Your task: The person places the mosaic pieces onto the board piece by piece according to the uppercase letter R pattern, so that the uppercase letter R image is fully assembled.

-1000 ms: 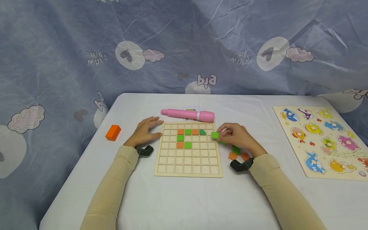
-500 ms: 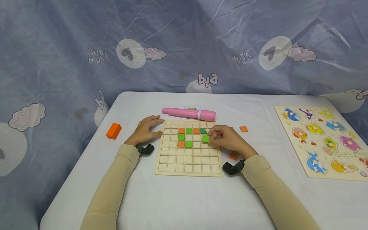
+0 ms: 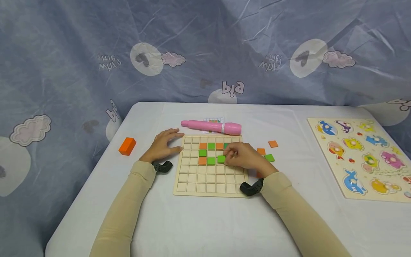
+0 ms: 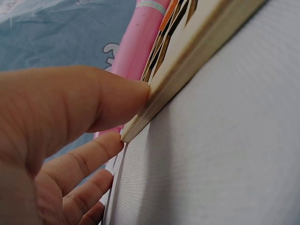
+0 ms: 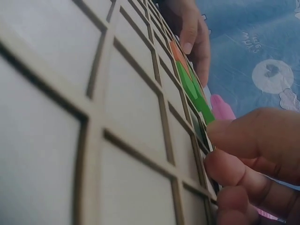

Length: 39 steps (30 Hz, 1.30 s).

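A wooden grid board (image 3: 196,178) lies on the table with orange and green square tiles seated in several of its cells. My right hand (image 3: 242,156) pinches a green square tile (image 3: 221,159) between thumb and fingers, at the cell just right of a seated green tile (image 3: 211,161). In the right wrist view the thumb (image 5: 243,133) covers part of that tile. The hand partly hides a darker green piece in the top row. At the board's left edge my left hand (image 3: 162,146) rests with fingers spread, thumb tip (image 4: 138,91) touching the rim in the left wrist view.
A pink pen-like stick (image 3: 210,126) lies behind the board, over a printed grid card (image 3: 214,120). Loose tiles, including a green one (image 3: 269,157) and an orange one (image 3: 273,144), lie to the right. An orange block (image 3: 127,146) sits far left; an animal puzzle board (image 3: 356,171) lies far right.
My right hand has carried the green tile leftward from the board's right edge to a cell beside the seated green tile. The left hand stays at the board's left edge.
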Motion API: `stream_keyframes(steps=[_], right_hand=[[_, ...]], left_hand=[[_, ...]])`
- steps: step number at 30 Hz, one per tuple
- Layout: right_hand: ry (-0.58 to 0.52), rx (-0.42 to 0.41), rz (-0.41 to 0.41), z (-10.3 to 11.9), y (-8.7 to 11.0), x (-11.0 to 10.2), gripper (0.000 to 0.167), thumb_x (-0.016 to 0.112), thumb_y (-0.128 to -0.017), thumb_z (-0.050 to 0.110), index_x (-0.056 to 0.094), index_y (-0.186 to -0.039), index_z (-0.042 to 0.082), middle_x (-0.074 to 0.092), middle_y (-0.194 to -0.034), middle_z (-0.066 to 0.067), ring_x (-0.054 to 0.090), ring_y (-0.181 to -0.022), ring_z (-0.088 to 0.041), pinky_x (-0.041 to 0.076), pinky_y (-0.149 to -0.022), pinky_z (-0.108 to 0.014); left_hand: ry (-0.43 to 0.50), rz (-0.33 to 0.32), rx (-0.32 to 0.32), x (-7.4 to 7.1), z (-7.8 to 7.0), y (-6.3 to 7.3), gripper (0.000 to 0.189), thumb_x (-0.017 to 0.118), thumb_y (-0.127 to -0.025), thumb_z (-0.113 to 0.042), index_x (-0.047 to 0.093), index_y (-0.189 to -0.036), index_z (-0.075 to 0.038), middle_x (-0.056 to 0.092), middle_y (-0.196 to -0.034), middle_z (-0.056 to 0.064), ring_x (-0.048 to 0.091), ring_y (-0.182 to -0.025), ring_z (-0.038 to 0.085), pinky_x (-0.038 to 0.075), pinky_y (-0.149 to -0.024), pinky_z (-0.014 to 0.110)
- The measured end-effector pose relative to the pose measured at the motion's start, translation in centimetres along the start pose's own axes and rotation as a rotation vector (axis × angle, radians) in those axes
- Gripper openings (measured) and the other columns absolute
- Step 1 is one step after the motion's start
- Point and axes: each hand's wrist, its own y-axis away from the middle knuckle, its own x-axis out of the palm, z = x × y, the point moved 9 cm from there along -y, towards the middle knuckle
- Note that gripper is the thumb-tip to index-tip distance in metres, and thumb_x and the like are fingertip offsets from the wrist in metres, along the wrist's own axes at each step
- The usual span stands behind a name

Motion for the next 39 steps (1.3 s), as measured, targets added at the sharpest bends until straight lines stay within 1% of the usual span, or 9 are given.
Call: stream_keyframes(steps=[3, 8, 10, 20, 28, 35, 39], right_hand=[[0.024, -0.006, 0.008, 0.18, -0.13, 0.34, 0.019, 0.083, -0.089, 0.009, 0.074, -0.105, 0.003, 0.069, -0.084, 0.003, 0.056, -0.071, -0.012, 0.048, -0.077, -0.032], [0.034, 0.006, 0.013, 0.23, -0.17, 0.67, 0.019, 0.084, -0.088, 0.008, 0.074, -0.104, 0.003, 0.067, -0.082, 0.003, 0.053, -0.067, -0.012, 0.047, -0.071, -0.032], [0.035, 0.016, 0.01, 0.19, -0.17, 0.7, 0.019, 0.084, -0.088, 0.007, 0.073, -0.103, 0.004, 0.066, -0.082, 0.003, 0.053, -0.068, -0.012, 0.047, -0.071, -0.031], [0.03, 0.029, 0.014, 0.15, -0.14, 0.73, 0.019, 0.084, -0.088, 0.007, 0.074, -0.104, 0.004, 0.067, -0.083, 0.002, 0.055, -0.071, -0.013, 0.048, -0.073, -0.032], [0.028, 0.041, 0.029, 0.18, -0.19, 0.9, 0.02, 0.084, -0.088, 0.008, 0.074, -0.105, 0.003, 0.067, -0.083, 0.002, 0.054, -0.069, -0.012, 0.047, -0.072, -0.031], [0.034, 0.026, 0.03, 0.05, -0.19, 0.82, 0.02, 0.084, -0.09, 0.01, 0.074, -0.107, 0.004, 0.067, -0.085, 0.003, 0.055, -0.071, -0.012, 0.048, -0.074, -0.031], [-0.006, 0.0, 0.033, -0.23, 0.13, 0.4, 0.02, 0.082, -0.092, 0.009, 0.074, -0.109, 0.003, 0.067, -0.087, 0.003, 0.056, -0.074, -0.014, 0.048, -0.074, -0.029]], left_hand=[[0.0, -0.001, 0.001, 0.03, 0.0, -0.04, 0.063, 0.075, -0.093, -0.029, 0.063, -0.152, -0.008, 0.043, -0.169, 0.018, 0.025, -0.162, 0.04, 0.013, -0.13, 0.062], [0.009, -0.003, -0.002, -0.01, -0.02, -0.03, 0.063, 0.076, -0.093, -0.028, 0.063, -0.152, -0.009, 0.043, -0.169, 0.018, 0.025, -0.162, 0.04, 0.012, -0.13, 0.062], [0.01, -0.002, -0.003, 0.02, 0.02, -0.04, 0.063, 0.076, -0.093, -0.029, 0.063, -0.152, -0.009, 0.043, -0.169, 0.018, 0.025, -0.162, 0.04, 0.012, -0.13, 0.063], [0.007, -0.001, -0.004, 0.05, 0.07, -0.08, 0.063, 0.076, -0.094, -0.029, 0.063, -0.151, -0.008, 0.043, -0.169, 0.018, 0.025, -0.162, 0.04, 0.012, -0.13, 0.063], [0.015, 0.0, -0.013, -0.01, 0.16, 0.03, 0.063, 0.076, -0.094, -0.029, 0.063, -0.152, -0.009, 0.043, -0.17, 0.017, 0.025, -0.162, 0.039, 0.012, -0.13, 0.063], [0.015, -0.003, -0.009, -0.02, 0.1, 0.0, 0.062, 0.076, -0.094, -0.028, 0.063, -0.151, -0.009, 0.043, -0.169, 0.017, 0.025, -0.162, 0.039, 0.012, -0.13, 0.062], [0.013, -0.003, -0.009, 0.01, -0.07, -0.04, 0.062, 0.076, -0.093, -0.028, 0.063, -0.151, -0.009, 0.043, -0.169, 0.017, 0.026, -0.162, 0.039, 0.012, -0.13, 0.062]])
